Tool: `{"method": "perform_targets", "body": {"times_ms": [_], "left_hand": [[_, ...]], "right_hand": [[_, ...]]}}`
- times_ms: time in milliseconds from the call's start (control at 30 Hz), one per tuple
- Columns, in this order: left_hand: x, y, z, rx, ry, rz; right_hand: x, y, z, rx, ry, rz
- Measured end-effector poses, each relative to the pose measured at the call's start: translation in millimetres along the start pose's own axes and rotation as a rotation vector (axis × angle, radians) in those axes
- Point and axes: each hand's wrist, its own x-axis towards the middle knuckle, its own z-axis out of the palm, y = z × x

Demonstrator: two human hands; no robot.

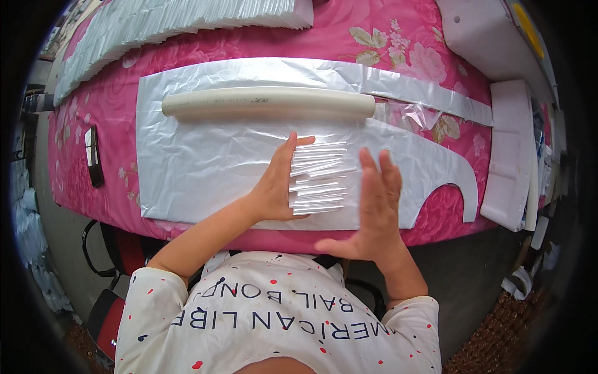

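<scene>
Holding bundle [317, 179] — pipe [268, 102], shirt [280, 296] lettered

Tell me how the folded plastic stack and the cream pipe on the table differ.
The folded plastic stack shows many thin layers; the cream pipe is one smooth, rounded tube. The stack is silvery white and short, while the pipe is cream and long. The stack is in the left hand's grip; the pipe lies untouched on the plastic sheet. Both are pale.

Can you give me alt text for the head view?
A person's left hand holds a bundle of folded white plastic; the open right hand is beside it. A pale tube lies on a shiny plastic sheet over a pink flowered tablecloth.
</scene>
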Motion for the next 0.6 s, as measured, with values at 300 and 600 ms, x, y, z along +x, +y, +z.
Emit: {"method": "perform_targets", "body": {"times_ms": [300, 600], "left_hand": [[-7.3, 0.9, 4.7, -0.048, -0.014, -0.021], [-9.3, -3.2, 12.1, -0.043, 0.058, 0.003]], "right_hand": [[12.9, 17.7, 16.9, 0.029, -0.171, -0.026], [-2.7, 28.4, 25.0, 0.234, -0.255, 0.118]]}}
